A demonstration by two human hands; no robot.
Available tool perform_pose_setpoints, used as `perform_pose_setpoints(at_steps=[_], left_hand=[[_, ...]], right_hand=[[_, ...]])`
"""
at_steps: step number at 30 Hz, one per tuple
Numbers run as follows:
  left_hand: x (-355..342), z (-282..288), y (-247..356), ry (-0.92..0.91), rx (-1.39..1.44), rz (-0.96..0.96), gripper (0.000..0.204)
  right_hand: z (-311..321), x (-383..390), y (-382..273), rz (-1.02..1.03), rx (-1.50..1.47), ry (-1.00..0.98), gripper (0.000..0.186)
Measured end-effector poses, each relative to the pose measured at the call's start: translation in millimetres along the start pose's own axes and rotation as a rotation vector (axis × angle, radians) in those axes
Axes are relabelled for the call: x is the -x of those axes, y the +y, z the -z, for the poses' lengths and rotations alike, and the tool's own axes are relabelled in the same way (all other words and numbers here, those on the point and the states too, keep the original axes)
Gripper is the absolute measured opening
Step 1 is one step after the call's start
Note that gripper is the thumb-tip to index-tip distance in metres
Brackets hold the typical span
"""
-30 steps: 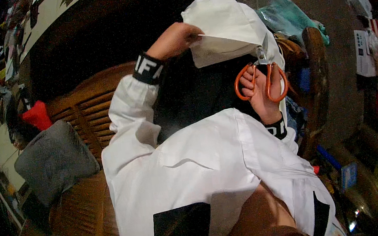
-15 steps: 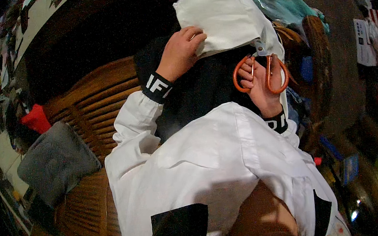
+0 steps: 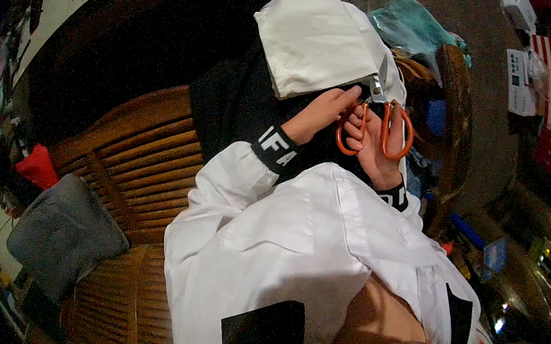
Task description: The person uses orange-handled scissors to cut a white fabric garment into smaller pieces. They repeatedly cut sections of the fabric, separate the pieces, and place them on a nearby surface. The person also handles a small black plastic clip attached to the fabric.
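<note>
**One pair of scissors at the corner of one white cloth**

From my remote post I count two hands, one pair of orange-handled scissors (image 3: 378,94) and one white cloth (image 3: 315,43). The right hand (image 3: 376,149) is curled around the scissors' two handle loops; the blades point away from the wearer at the cloth's near right corner, and I cannot tell how much metal lies beneath the fabric. The left hand (image 3: 320,115) reaches across to that corner, fingertips just beside the scissors' metal and just below the cloth's near edge; I cannot tell whether they pinch anything.

Edges and room: the cloth lies ahead of both hands, its near and left edges set off against dark fabric (image 3: 233,108). I find little space between the hands, which nearly meet. One wooden armrest (image 3: 459,115) stands to the right of the right hand; one clear-and-teal plastic bag (image 3: 412,21) lies beyond the cloth's right side. Leftward, the room is wider, toward one slatted bench back (image 3: 145,171), one gray cushion (image 3: 62,229) and one red item (image 3: 36,167).

Writing: two black cuffs (image 3: 275,149), one per wrist, bear bold white capitals, partly turned away. Far right, one white panel (image 3: 519,83) carries dark print too small for me to read.
</note>
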State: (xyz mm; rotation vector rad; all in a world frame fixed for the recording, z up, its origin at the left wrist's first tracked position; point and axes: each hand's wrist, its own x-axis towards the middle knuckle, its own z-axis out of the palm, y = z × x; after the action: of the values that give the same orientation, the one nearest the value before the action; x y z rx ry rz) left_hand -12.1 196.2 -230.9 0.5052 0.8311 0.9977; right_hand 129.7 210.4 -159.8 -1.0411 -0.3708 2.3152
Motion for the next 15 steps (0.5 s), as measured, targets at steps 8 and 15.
perform_pose_setpoints(at_steps=[8, 15], left_hand=[[-50.8, -8.6, -10.0, 0.063, 0.722, -0.029, 0.031], [-37.7, -11.0, 4.7, 0.081, 0.599, 0.095, 0.022]], right_hand=[[8.2, -3.6, 0.2, -0.036, -0.046, -0.016, 0.068], [19.7, -1.8, -2.2, 0.023, 0.068, -0.048, 0.077]])
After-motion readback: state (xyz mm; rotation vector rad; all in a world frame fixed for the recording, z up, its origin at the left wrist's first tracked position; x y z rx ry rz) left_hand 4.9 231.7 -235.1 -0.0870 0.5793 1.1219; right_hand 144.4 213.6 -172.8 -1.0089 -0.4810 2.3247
